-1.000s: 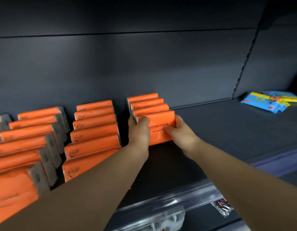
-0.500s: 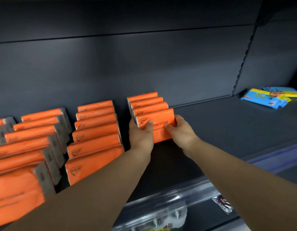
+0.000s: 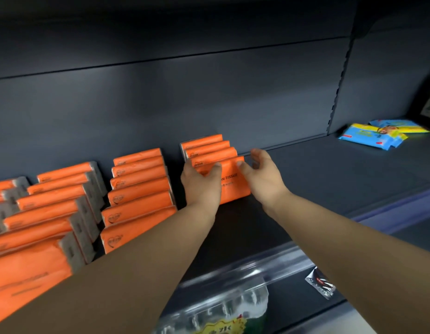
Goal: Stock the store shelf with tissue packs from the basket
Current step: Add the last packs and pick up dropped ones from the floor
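An orange tissue pack stands upright on the dark shelf, at the front of a short row of like packs. My left hand grips its left end, thumb across the front face. My right hand is at its right end with the fingers straightened and spread off the edge; only the thumb touches the pack's upper right corner. More orange packs fill a middle row and further rows on the left. No basket is in view.
Blue and yellow wipe packs lie at the back right of the shelf. A clear price rail runs along the front edge. Below it sit a clear bagged product and a small black sachet.
The front orange pack has been pushed back against its row. My right hand's fingers have opened off the pack's right edge. The left hand keeps its hold.
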`<act>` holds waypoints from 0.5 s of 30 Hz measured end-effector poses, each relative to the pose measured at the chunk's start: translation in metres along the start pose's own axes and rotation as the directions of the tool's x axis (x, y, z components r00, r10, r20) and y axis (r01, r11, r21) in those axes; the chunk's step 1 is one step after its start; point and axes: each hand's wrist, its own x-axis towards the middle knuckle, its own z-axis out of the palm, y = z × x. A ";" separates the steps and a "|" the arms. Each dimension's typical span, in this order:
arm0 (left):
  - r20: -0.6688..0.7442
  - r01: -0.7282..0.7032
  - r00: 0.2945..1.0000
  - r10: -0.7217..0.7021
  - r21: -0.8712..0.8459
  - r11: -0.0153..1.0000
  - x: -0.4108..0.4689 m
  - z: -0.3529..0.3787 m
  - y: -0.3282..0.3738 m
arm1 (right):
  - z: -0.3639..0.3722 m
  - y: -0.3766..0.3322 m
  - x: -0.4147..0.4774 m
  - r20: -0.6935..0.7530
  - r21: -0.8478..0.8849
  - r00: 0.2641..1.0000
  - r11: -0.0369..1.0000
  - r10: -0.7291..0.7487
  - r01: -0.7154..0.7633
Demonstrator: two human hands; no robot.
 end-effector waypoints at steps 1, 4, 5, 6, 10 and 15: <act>0.010 -0.029 1.000 0.029 0.033 0.999 -0.002 0.000 0.003 | -0.002 -0.003 -0.002 -0.010 -0.007 1.000 1.000 -0.020 0.020; 0.047 -0.146 0.989 0.140 0.151 0.978 -0.009 -0.001 0.011 | -0.011 -0.010 -0.009 -0.032 -0.112 0.995 0.989 -0.097 0.093; 0.068 -0.188 0.982 0.178 0.199 0.962 -0.012 -0.001 0.013 | -0.015 -0.012 -0.012 -0.034 -0.153 0.992 0.981 -0.126 0.119; 0.092 -0.231 0.972 0.215 0.256 0.939 -0.015 -0.002 0.015 | -0.018 -0.014 -0.016 -0.032 -0.190 0.988 0.972 -0.150 0.142; 0.216 -0.394 0.918 0.332 0.411 0.822 -0.034 -0.004 0.017 | -0.034 -0.017 -0.036 -0.007 -0.301 0.980 0.935 -0.197 0.186; 0.400 -0.570 0.821 0.407 0.534 0.625 -0.066 -0.005 0.017 | -0.059 -0.016 -0.068 0.027 -0.487 0.975 0.849 -0.219 0.204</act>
